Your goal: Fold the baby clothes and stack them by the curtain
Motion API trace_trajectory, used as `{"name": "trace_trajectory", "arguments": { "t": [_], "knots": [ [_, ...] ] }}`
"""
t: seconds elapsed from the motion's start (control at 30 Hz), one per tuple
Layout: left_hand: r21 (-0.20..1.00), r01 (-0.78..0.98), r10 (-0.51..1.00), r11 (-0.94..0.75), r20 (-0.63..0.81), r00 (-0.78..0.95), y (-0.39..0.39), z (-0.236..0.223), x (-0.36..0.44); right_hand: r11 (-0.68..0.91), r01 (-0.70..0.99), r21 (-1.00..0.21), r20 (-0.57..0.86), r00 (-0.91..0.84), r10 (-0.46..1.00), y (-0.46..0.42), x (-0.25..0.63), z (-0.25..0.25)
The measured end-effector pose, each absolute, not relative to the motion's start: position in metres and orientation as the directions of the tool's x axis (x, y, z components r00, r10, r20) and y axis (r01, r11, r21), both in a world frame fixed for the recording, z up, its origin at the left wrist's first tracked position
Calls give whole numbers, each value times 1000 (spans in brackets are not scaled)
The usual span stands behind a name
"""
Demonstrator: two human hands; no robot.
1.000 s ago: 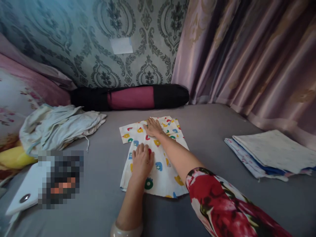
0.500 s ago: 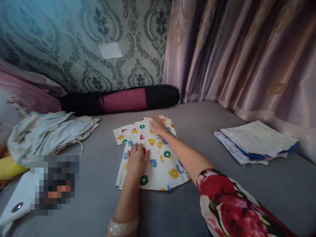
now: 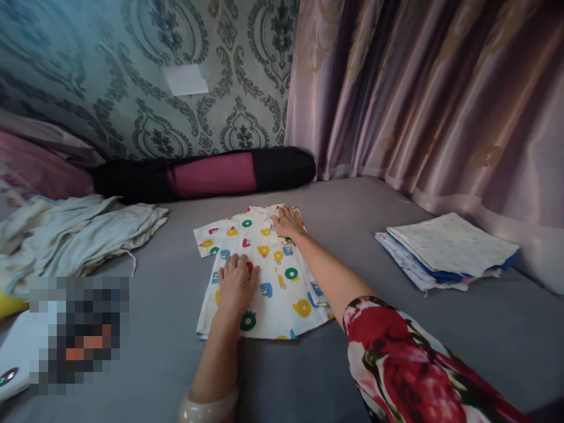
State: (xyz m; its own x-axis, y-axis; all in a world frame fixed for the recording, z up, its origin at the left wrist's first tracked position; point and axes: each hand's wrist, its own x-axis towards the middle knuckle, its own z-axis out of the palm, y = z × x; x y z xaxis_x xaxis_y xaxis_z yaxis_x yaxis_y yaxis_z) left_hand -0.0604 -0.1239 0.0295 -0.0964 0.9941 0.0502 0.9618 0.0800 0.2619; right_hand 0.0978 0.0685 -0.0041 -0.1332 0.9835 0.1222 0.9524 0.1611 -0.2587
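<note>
A small white short-sleeved shirt [image 3: 268, 308] with a colourful print lies spread on the grey bed sheet, its collar toward the wall. My left hand [image 3: 238, 279] rests flat on the lower left of the shirt, fingers slightly spread. Near the collar, on the right shoulder, my right hand [image 3: 288, 222] lies with fingers stretched out over the cloth. The left sleeve points outward; on the right, my forearm covers part of the shirt's edge, and no sleeve shows sticking out there.
A stack of folded cloths [image 3: 453, 244] sits to the right. On the left are a crumpled pale cloth [image 3: 83, 235] and a white object [image 3: 26, 343] beside a blurred patch. Along the wall lies a black and maroon roll [image 3: 211, 175]; curtains [image 3: 396, 88] hang behind.
My right hand has slid a little to the right across the shoulder of the shirt, uncovering more of the collar. My left hand stays in place on the cloth. The whole view has shifted slightly.
</note>
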Motion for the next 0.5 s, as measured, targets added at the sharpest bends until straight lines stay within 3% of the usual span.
{"name": "trace_trajectory", "arguments": {
  "t": [0.3,0.5],
  "knots": [
    [257,964,994,71,63,-90,-125,30,-61,163,923,-348,105,-134,985,69,103,3],
    [263,962,994,78,53,-95,-125,32,-61,183,939,-291,124,-152,981,59,100,10]
  ]
}}
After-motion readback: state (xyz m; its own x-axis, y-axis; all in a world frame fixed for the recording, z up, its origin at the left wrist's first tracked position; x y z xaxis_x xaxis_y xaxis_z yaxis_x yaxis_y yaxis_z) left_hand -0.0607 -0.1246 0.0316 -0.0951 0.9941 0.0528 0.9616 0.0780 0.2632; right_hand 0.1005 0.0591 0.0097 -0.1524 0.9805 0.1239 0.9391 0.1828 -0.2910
